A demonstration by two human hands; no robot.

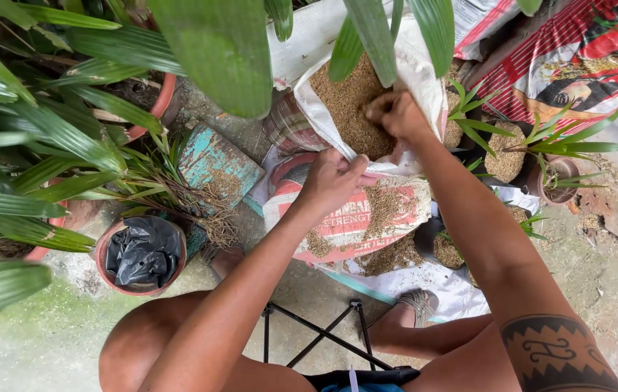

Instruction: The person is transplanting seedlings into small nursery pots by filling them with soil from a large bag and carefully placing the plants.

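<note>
Home garden corner: potted palms (40,145), clay pot (142,254), sack of potting husk (367,101).

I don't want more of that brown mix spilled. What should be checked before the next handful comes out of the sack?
1. Sack mouth open: ok, left hand grips its front edge.
2. Right hand in the mix: ok, closed, resting on it.
3. Amount held in the fist: cannot tell.
4. Spillage: not ok, mix lies scattered on the printed bag below.
5. Clay pot ready: cannot tell, black plastic fills it.
</note>
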